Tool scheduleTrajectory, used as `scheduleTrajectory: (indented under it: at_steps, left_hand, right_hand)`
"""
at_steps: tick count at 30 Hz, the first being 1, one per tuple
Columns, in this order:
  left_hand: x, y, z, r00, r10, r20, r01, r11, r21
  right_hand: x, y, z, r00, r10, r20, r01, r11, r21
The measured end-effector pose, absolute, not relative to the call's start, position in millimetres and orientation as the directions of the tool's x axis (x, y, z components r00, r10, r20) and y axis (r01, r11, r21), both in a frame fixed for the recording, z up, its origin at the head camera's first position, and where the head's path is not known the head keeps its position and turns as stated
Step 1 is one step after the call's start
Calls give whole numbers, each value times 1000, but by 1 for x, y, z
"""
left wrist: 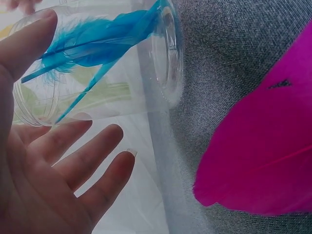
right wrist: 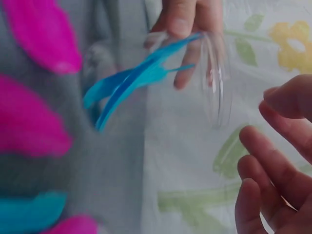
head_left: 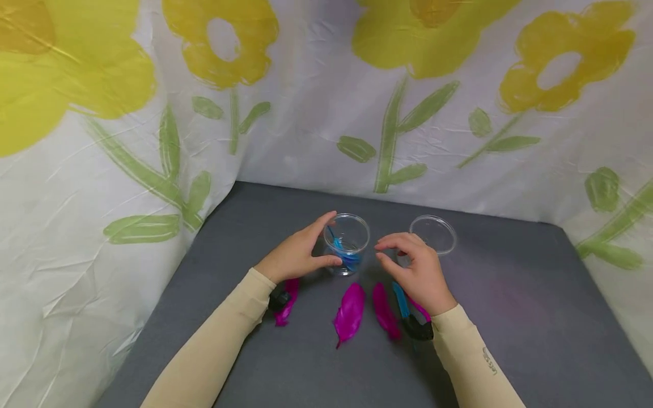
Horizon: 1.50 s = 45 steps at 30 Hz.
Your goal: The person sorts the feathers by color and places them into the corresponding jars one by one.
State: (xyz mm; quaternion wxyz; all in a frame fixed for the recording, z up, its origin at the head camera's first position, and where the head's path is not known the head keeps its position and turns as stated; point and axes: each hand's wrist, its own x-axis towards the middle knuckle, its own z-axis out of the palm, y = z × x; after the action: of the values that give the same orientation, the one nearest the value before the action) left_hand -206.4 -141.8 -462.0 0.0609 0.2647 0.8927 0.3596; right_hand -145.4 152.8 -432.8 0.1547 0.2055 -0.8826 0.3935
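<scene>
Grey cloth [head_left: 520, 294] covered the table you worked at.

Nearest: your two cream sleeves [head_left: 474, 357], dark bands at the wrists.

Next, magenta feathers [head_left: 350, 314], lying loose between and beneath your wrists. You could expect them to be almost weightless, soft, easily creased or blown; the quill looked the safest place to pinch. Appearance: broad, vivid, smooth-edged, the middle one with its narrow tip towards you. Beside them, partly under your right wrist, a loose blue feather [head_left: 401, 299], slimmer, likely just as light.

Your right hand [head_left: 415, 269]: thumb and forefinger tips close together, other fingers loosely bent, nothing visible between them.

Your left hand [head_left: 301, 249]: fingers spread, thumb and forefinger bracketing the jar near its rim; firmness of contact could not be told.

Clear jar [head_left: 359, 249], upright between your hands: probably light, stiff, smooth enough to slip, best taken round the wall. Inside, blue feathers [head_left: 349, 259] leaned and crossed, quills towards the mouth.

Second clear rim [head_left: 433, 234], beyond your right hand; jar or lid, you could not tell.

Farthest: white backdrop [head_left: 306, 141], painted with yellow flowers and green stems.
</scene>
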Motion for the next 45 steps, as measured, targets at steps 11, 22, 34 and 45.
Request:
scheduleTrajectory:
  at_steps: [11,22,34,45]
  left_hand:
    - [-206,-140,-464,-848,524,82,428,585,689]
    - [-205,-141,-459,-855,515,64,410,594,692]
    - [-207,-143,-460,-859,508,61,401,594,697]
    - [-209,-143,-460,-857,512,64,402,584,705]
  right_hand:
    - [-85,209,-456,-870,-269,413,-465,726,-507]
    - [-42,225,-480,-868,-367,335,-482,786,-387]
    - [-48,226,-492,-733,-527,431,-652,725,-223]
    - [-51,226,-494,-714,-563,417,-679,702,-215]
